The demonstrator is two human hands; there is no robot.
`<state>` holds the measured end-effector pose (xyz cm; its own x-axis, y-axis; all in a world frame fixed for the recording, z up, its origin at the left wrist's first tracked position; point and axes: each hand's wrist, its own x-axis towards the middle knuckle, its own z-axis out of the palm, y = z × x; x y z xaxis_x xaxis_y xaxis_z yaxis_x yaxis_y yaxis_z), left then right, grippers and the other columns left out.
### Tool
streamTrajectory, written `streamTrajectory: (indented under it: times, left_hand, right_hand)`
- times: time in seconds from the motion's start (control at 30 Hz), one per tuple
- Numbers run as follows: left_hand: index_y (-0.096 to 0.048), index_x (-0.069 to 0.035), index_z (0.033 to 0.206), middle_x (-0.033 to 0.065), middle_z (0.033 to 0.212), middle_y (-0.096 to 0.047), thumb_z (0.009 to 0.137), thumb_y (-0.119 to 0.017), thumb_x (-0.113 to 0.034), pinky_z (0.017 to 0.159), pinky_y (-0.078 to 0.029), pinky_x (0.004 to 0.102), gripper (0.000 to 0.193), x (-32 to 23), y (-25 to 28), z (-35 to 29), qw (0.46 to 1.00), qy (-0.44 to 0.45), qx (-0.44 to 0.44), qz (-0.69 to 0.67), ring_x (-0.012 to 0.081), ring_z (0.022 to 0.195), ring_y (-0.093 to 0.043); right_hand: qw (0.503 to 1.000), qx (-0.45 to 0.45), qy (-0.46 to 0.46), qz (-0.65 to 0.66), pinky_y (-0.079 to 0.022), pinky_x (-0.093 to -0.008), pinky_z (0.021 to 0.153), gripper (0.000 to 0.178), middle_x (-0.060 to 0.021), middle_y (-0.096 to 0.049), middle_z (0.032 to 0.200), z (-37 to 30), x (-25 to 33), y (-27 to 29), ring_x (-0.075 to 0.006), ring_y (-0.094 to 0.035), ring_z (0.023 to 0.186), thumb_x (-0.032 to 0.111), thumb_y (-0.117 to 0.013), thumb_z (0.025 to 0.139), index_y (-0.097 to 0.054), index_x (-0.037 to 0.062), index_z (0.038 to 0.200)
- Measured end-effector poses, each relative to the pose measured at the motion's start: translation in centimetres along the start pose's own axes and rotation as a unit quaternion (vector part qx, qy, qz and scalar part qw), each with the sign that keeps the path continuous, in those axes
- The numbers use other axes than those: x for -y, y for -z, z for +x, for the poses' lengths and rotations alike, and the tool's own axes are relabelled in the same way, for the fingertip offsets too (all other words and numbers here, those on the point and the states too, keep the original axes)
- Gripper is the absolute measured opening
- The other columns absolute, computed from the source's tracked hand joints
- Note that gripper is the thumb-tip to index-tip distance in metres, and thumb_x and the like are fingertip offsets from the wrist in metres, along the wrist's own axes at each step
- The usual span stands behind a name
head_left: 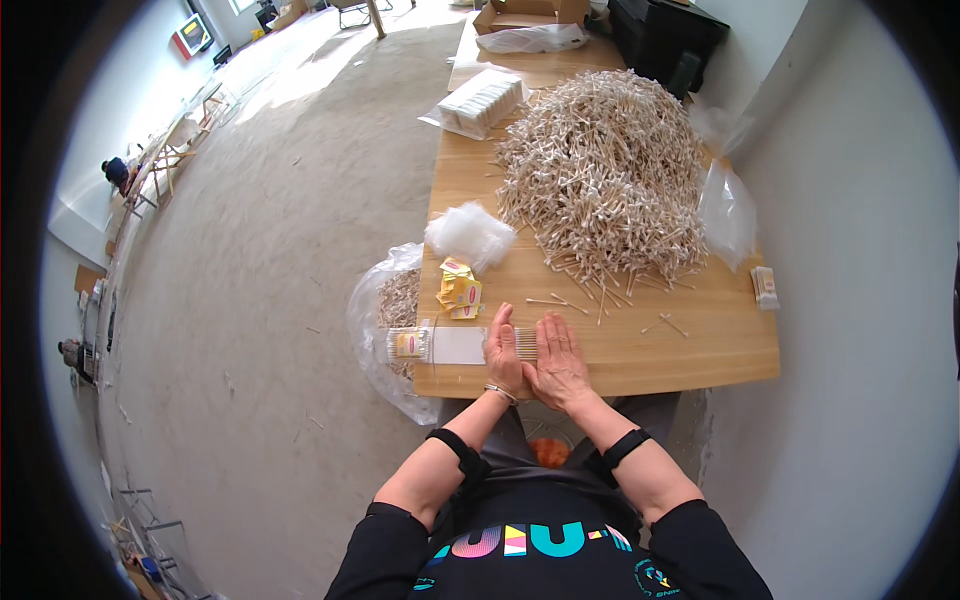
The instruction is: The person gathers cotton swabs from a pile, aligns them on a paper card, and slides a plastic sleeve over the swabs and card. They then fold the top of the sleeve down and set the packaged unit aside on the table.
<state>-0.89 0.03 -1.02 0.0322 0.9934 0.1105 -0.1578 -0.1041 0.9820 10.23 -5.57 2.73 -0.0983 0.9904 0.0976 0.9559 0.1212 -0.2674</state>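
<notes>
A row of cotton swabs [526,344] lies side by side on the table's near edge, between my two hands. My left hand [503,352] stands on its edge against the row's left side, fingers stretched out. Flat beside the row's right side rests my right hand [561,362], its fingers straight and its thumb near my left wrist. A white strip [459,346] reaches left from under or beside my left hand; which one, I cannot tell. At its far end sits a clear pack of swabs [409,345] with a yellow label. Small yellow cards [459,288] are heaped above the strip.
A large pile of loose cotton swabs [605,170] covers the wooden table's [650,350] far part. Clear plastic bags [470,236] lie left of it, with stacked packs [482,102] behind. A small pack [765,288] is at the right edge. A plastic sack [368,320] hangs at the left.
</notes>
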Motion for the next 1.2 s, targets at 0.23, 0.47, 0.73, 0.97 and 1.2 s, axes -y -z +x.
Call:
streamTrajectory:
  times: [0.23, 0.47, 0.73, 0.97, 1.2]
  left_hand:
    - [-0.035, 0.005, 0.133, 0.0147, 0.139, -0.037, 0.099, -0.037, -0.032, 0.110, -0.022, 0.0327, 0.051, 0.8, 0.8, 0.1, 0.979, 0.095, 0.006, -0.180, 0.0212, 0.131, -0.032]
    - [-0.039, 0.005, 0.131, 0.0139, 0.140, -0.037, 0.099, -0.036, -0.030, 0.110, -0.023, 0.0318, 0.047, -0.8, 0.8, 0.1, 0.981, 0.098, 0.014, -0.164, 0.0203, 0.131, -0.032]
    - [-0.056, -0.007, 0.118, 0.0124, 0.112, -0.048, 0.081, -0.061, -0.015, 0.092, -0.035, 0.0397, 0.038, -6.2, 3.7, -3.8, 0.870, -0.143, 0.183, 0.435, 0.0315, 0.106, -0.043]
    - [-0.047, -0.013, 0.131, 0.0095, 0.101, -0.047, 0.083, -0.058, -0.037, 0.088, -0.029, 0.0401, 0.055, -6.6, 3.8, -4.5, 0.800, -0.161, 0.254, 0.520, 0.0266, 0.097, -0.042]
    - [-0.045, -0.013, 0.133, 0.0092, 0.102, -0.048, 0.083, -0.057, -0.039, 0.090, -0.027, 0.0406, 0.057, -6.5, 4.2, -4.3, 0.800, -0.183, 0.280, 0.498, 0.0253, 0.099, -0.044]
  right_hand:
    - [1.000, 0.005, 0.018, 0.006, -0.009, -0.0429, 0.113, 0.082, -0.0227, -0.018, 0.146, -0.1, 0.1, 0.4, -0.0324, -0.012, 0.139, 0.045, -0.054, 0.083, -0.023, -0.0072, 0.138]
    - [0.999, 0.021, 0.034, -0.001, -0.009, -0.0422, 0.113, 0.085, -0.0237, -0.017, 0.146, -0.2, 0.4, 0.8, -0.0330, -0.012, 0.139, 0.047, -0.052, 0.083, -0.020, -0.0085, 0.138]
    - [0.999, 0.034, 0.033, -0.008, -0.008, -0.0420, 0.114, 0.094, -0.0243, -0.015, 0.147, -0.2, 0.0, 0.9, -0.0332, -0.010, 0.139, 0.046, -0.059, 0.074, -0.019, -0.0088, 0.139]
    - [0.994, 0.040, 0.045, -0.090, -0.008, -0.0417, 0.114, 0.093, -0.0240, -0.015, 0.147, -0.3, 0.0, 0.6, -0.0339, -0.011, 0.139, 0.046, -0.058, 0.074, -0.018, -0.0088, 0.139]
    - [0.999, 0.017, 0.043, -0.014, -0.008, -0.0418, 0.113, 0.094, -0.0242, -0.015, 0.147, -0.2, -0.1, 0.2, -0.0343, -0.011, 0.139, 0.050, -0.055, 0.076, -0.018, -0.0088, 0.139]
